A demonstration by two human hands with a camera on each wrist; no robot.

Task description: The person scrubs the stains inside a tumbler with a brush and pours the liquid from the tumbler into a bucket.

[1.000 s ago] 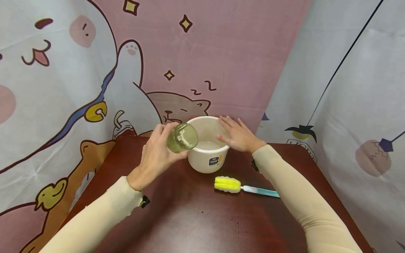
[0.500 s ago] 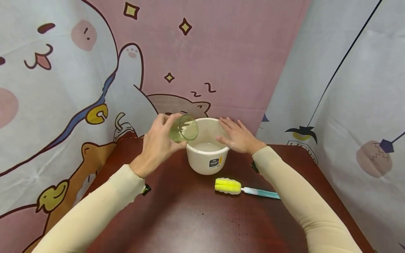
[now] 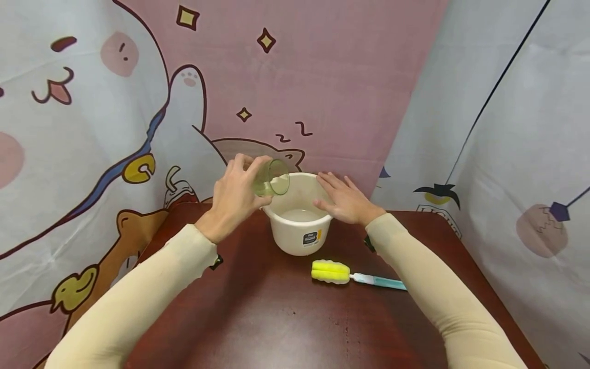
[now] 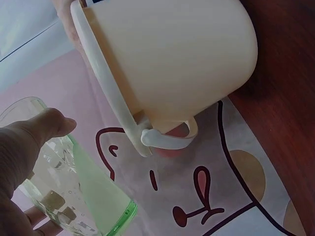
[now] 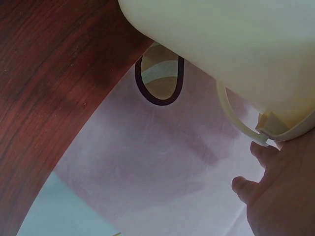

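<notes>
My left hand (image 3: 234, 192) grips a green drinking glass (image 3: 272, 177), thumb and fingers round its wall. Tilted, the glass has its mouth turned toward the cream plastic bucket (image 3: 300, 237), just over the left of its rim. In the left wrist view, drops show on the wall of the glass (image 4: 74, 182). Some cloudy liquid (image 3: 301, 214) lies in the bottom of the bucket. My right hand (image 3: 345, 201) rests on the bucket's right rim with straight fingers, thumb on the inner side. In the right wrist view two fingertips (image 5: 266, 153) show near the white handle (image 5: 236, 118).
A bottle brush with a yellow sponge head (image 3: 331, 271) and teal handle (image 3: 389, 283) lies in front of the bucket, partly under my right forearm. A few drops dot the dark red table (image 3: 258, 318). A cartoon-print cloth (image 3: 322, 77) hangs behind.
My left hand has risen slightly and turned, lifting the glass so its mouth now faces more toward the bucket. The right hand has stayed on the rim.
</notes>
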